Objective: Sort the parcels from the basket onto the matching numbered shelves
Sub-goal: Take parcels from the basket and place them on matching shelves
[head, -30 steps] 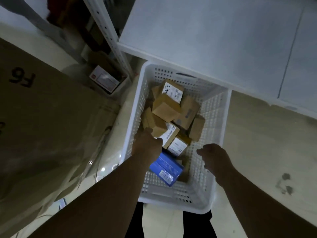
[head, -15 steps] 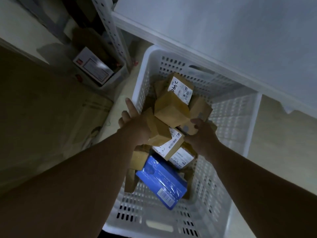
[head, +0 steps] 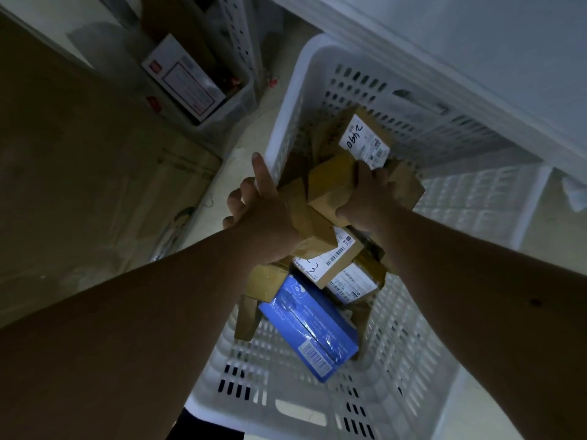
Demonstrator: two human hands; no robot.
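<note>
Brown cardboard parcel (head: pixel 330 188), lying atop the pile in the white basket (head: pixel 317 404), is gripped by the right hand (head: pixel 365 201), while the left hand (head: pixel 260 214), fingers spread, is pressed against a lower parcel (head: pixel 308 230) just beside.

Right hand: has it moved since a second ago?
Yes. The right hand went from above the basket's near right rim forward into the pile, gripping a plain brown parcel.

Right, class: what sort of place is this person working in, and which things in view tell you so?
Probably a parcel storeroom or sorting depot. A white slatted basket holds labelled cardboard parcels, a perforated metal shelf upright stands behind it, and a big cardboard carton sits to the left.
</note>
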